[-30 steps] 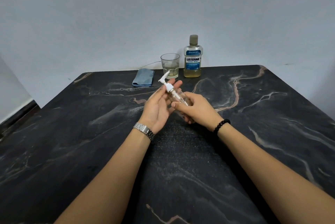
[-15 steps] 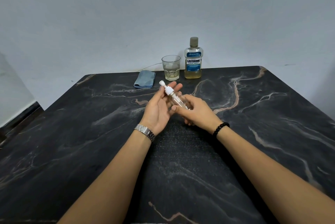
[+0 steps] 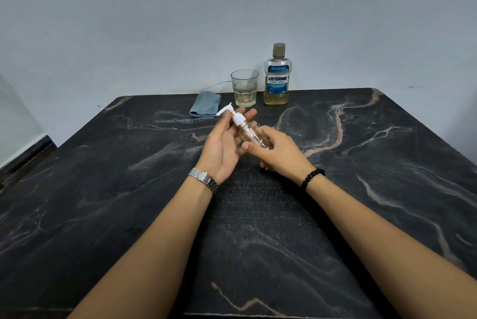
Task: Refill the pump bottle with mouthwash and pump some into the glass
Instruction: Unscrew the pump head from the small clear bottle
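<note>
A small clear pump bottle (image 3: 251, 134) tilts up and to the left over the middle of the table. My right hand (image 3: 273, 152) grips its body. The white pump head (image 3: 236, 117) lies against the outstretched fingers of my left hand (image 3: 223, 144), whose palm faces right. The pump collar looks lifted a little off the bottle's neck, with the tube showing below it. At the back edge stand a clear glass (image 3: 244, 88) with a little yellowish liquid and a capped Listerine mouthwash bottle (image 3: 277, 75), about a quarter full.
A folded blue cloth (image 3: 205, 106) lies left of the glass at the back of the dark marble table (image 3: 361, 189). A thin wire runs behind the cloth along the pale wall. The wall stands close behind the table's far edge.
The pump head has turned between my fingers, so its spout points up-left again. My left fingers slid along it. The collar now sits a little above the neck.
</note>
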